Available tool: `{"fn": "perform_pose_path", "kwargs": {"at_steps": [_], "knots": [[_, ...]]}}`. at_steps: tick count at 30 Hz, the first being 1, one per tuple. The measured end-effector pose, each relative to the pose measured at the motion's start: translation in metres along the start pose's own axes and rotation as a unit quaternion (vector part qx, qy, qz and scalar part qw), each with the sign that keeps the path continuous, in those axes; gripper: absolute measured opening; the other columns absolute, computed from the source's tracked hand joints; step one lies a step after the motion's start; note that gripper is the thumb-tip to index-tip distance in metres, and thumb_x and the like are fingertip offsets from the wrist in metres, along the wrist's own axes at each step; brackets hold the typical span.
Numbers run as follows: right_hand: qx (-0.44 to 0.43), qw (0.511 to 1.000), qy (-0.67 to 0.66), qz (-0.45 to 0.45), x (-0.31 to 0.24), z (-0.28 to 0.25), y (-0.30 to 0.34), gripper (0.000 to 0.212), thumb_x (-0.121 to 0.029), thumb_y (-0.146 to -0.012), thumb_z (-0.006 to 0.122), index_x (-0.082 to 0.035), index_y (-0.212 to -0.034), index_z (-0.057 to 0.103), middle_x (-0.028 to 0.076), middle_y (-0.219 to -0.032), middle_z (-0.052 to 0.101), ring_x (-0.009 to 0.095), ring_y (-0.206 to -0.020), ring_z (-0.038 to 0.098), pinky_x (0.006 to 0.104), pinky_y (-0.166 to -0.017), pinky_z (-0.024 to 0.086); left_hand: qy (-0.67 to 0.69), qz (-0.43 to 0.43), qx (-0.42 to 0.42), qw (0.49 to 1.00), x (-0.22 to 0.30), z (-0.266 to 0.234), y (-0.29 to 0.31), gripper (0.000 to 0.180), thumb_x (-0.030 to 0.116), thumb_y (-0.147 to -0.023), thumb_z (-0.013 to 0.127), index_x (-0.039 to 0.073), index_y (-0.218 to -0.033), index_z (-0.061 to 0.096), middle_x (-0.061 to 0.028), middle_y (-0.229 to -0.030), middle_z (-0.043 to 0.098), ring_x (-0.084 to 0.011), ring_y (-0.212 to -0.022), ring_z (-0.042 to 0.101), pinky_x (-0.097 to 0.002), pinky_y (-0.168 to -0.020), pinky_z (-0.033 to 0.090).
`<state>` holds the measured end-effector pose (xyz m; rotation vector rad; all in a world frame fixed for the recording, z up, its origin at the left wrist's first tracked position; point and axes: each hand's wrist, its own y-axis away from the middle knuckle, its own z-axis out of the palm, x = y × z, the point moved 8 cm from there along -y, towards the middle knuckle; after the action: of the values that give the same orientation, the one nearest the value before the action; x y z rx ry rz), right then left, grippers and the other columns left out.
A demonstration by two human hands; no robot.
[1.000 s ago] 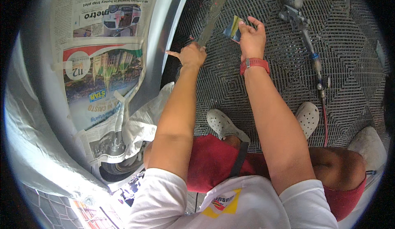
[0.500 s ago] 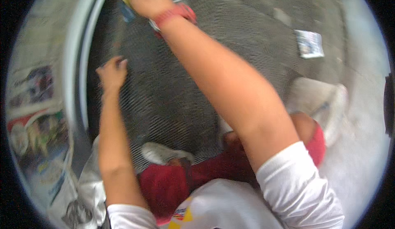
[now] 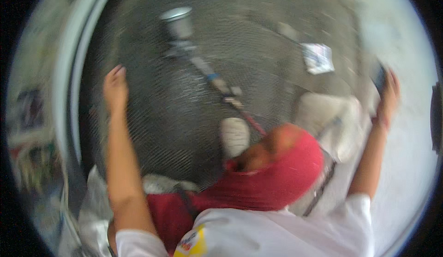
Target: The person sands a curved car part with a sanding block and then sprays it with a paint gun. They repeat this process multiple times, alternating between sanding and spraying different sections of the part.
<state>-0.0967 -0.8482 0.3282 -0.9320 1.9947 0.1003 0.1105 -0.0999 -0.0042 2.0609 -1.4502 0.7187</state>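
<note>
My left hand (image 3: pixel 116 87) is raised beside the pale curved edge at the left. Its fingers look curled together, but blur hides what they hold, if anything. My right hand (image 3: pixel 391 96) is stretched out far to the right, closed on a dark flat thing (image 3: pixel 380 79) too blurred to name. Between the hands, a spray gun (image 3: pixel 182 48) with a grey, silver-rimmed cup (image 3: pixel 179 24) lies on the dark ribbed floor covering (image 3: pixel 157 114). A red hose (image 3: pixel 253 124) runs from its handle end toward my knee.
A small white and grey packet (image 3: pixel 317 57) lies at the right of the dark floor. A crumpled pale bag (image 3: pixel 325 114) is beside my knee. Printed paper sheets (image 3: pixel 34 151) lie beyond the pale curved edge (image 3: pixel 69 72). My shoe (image 3: pixel 234 137) stands near the hose.
My right hand has swung from the upper left, over the spray gun, to the far right. The spray gun now shows uncovered. My left hand stays near the curved edge.
</note>
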Motion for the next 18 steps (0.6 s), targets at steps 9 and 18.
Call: {"fn": "perform_pose_path", "kwargs": {"at_steps": [9, 18], "knots": [[-0.119, 0.938, 0.317, -0.067, 0.106, -0.001, 0.023, 0.056, -0.04, -0.106, 0.054, -0.002, -0.147, 0.055, 0.017, -0.152, 0.054, 0.03, -0.14, 0.05, 0.0402, -0.118, 0.037, 0.051, 0.08, 0.007, 0.995, 0.026, 0.012, -0.037, 0.04, 0.041, -0.099, 0.065, 0.009, -0.122, 0.069, -0.0124, -0.115, 0.076, -0.0283, -0.104, 0.073, -0.0436, -0.091, 0.056], [-0.661, 0.699, 0.232, -0.141, -0.014, 0.457, 0.176, 0.081, -0.048, -0.092, 0.076, 0.002, -0.148, 0.047, 0.014, -0.129, 0.067, 0.025, -0.114, 0.065, 0.0373, -0.102, 0.05, 0.13, -0.109, 0.092, 0.981, -0.021, 0.017, 0.01, 0.016, 0.013, -0.081, 0.073, 0.007, -0.083, 0.059, -0.0089, -0.074, 0.064, -0.0221, -0.069, 0.058, -0.0395, -0.067, 0.048]]}}
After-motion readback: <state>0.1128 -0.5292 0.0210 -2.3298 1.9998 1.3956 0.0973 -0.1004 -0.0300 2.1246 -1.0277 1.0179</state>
